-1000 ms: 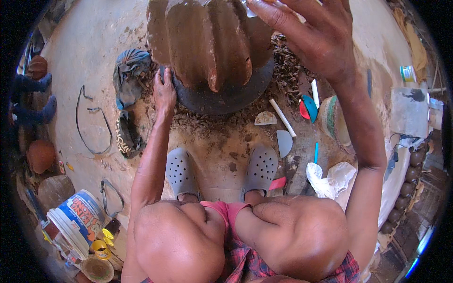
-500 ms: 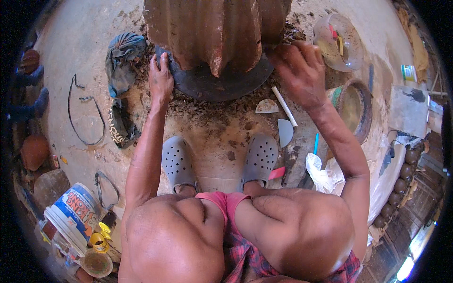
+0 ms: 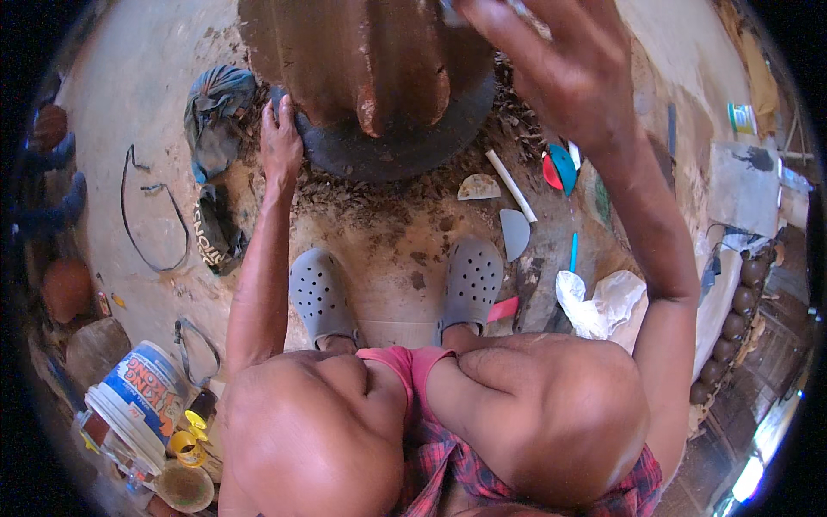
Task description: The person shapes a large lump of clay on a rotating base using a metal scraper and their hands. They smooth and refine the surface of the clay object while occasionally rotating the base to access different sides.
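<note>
A large brown clay vessel [image 3: 345, 60] with deep vertical ribs stands on a dark round wheel disc [image 3: 396, 155] in front of me. My left hand [image 3: 280, 142] rests at the disc's left edge, its fingers stretched out and holding nothing. Raised beside the vessel's upper right side is my right hand [image 3: 560, 65], fingers bent together. A small pale bit shows at its fingertips by the top edge; I cannot make out what it is. The vessel's top lies outside the picture.
Clay scraps surround the disc. Right of my feet lie a half-round grey scraper [image 3: 514, 235], a pale scraper [image 3: 479, 187], a white stick [image 3: 511, 185] and a white plastic bag [image 3: 594, 306]. A crumpled blue-grey cloth [image 3: 220, 116] lies left; a white-blue bucket [image 3: 142, 401] stands lower left.
My right hand has risen from the vessel's lower right side toward the top edge. This uncovers red and teal pieces on the floor. My left hand stays by the disc.
</note>
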Demonstrator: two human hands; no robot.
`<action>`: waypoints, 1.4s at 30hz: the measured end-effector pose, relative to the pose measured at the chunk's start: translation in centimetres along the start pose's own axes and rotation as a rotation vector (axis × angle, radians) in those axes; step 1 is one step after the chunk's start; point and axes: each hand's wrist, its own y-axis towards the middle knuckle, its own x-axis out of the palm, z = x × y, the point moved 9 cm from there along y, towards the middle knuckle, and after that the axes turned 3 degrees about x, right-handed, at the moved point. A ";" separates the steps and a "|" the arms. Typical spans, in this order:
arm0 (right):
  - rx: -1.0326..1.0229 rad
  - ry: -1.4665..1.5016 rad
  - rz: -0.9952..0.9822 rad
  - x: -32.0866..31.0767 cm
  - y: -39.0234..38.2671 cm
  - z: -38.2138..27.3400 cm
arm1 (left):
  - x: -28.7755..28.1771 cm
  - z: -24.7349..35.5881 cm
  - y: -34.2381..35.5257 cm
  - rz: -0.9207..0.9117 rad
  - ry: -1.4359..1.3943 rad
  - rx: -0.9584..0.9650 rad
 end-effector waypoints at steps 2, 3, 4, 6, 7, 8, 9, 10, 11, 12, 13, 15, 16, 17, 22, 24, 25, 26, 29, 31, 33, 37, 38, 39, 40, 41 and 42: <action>0.063 0.014 -0.086 0.5 -2.8 -1.0 | -0.2 -0.2 0.3 0.014 -0.009 -0.007; 0.101 0.019 -0.128 1.3 -4.5 -1.6 | -0.3 0.1 0.5 0.029 0.013 0.029; 0.130 0.022 -0.150 2.2 -6.3 -2.0 | -0.3 0.3 0.6 0.037 0.035 0.066; 0.161 0.035 -0.152 3.9 -9.7 -2.7 | -0.1 0.4 0.2 0.001 0.080 0.101; 0.181 0.046 -0.168 5.0 -11.4 -3.1 | -0.1 0.3 -0.1 -0.017 0.103 0.119; 0.195 0.054 -0.180 6.1 -13.0 -3.7 | -0.1 0.2 -0.5 -0.023 0.107 0.120; 0.209 0.064 -0.193 7.3 -14.3 -4.0 | -0.2 0.0 -0.8 -0.021 0.111 0.123; 0.230 0.085 -0.195 8.4 -15.4 -4.1 | -0.2 0.4 -0.9 -0.012 0.135 0.197; 0.268 0.099 -0.252 9.4 -16.4 -4.1 | -0.1 0.0 -1.0 -0.022 0.158 0.179; 0.317 0.119 -0.296 10.3 -17.1 -3.8 | -0.1 0.3 -1.1 -0.025 0.202 0.237; 0.352 0.128 -0.314 10.7 -17.5 -3.5 | 0.0 0.7 -0.9 -0.022 0.245 0.299; 0.383 0.213 -0.339 9.7 -17.6 -3.4 | 0.4 1.4 -1.5 -0.026 0.370 0.411; 0.379 0.249 -0.249 8.2 -16.8 -3.6 | 0.5 1.2 -1.1 -0.052 0.447 0.392; 0.495 0.302 -0.253 7.5 -16.3 -3.1 | 0.1 0.6 -0.6 -0.070 0.261 0.312; 0.848 0.482 0.204 0.3 -10.9 0.2 | 0.3 -0.4 0.2 -0.131 -0.161 0.003; 0.752 0.469 0.263 -1.6 -7.3 0.4 | 0.3 0.4 0.4 -0.159 -0.147 0.008; 0.728 0.466 0.241 -1.9 -5.7 0.6 | 0.2 1.3 0.5 -0.160 -0.105 0.078; 0.747 0.428 0.240 -2.5 -4.6 0.7 | 0.2 1.6 0.5 -0.162 -0.053 0.107; 0.611 0.250 0.187 -3.3 -1.7 0.9 | 0.2 1.0 0.4 -0.182 0.037 0.122; 0.562 0.197 0.244 -2.9 -0.6 1.0 | 0.4 -0.2 0.5 -0.175 -0.021 0.120; 0.548 0.196 0.274 -2.5 0.0 0.9 | 0.6 -0.7 0.4 -0.170 0.384 0.275; 0.552 0.228 0.273 -1.3 0.6 0.4 | 1.7 -3.7 0.9 -0.265 0.321 0.140; 0.552 0.223 0.269 -1.2 0.7 0.2 | 1.3 -4.3 1.1 -0.210 0.138 0.053; 0.551 0.205 0.252 -1.0 0.8 0.1 | 1.2 -4.1 1.2 -0.171 0.086 0.051; 0.552 0.190 0.232 -0.9 0.8 -0.1 | 1.2 -3.1 1.0 -0.176 0.170 0.165; 0.554 0.169 0.223 -0.8 0.7 -0.3 | 1.3 -2.7 0.9 -0.170 0.197 0.183; 0.568 0.184 0.171 -0.3 0.5 -0.4 | 1.0 -2.5 0.9 -0.126 0.055 0.179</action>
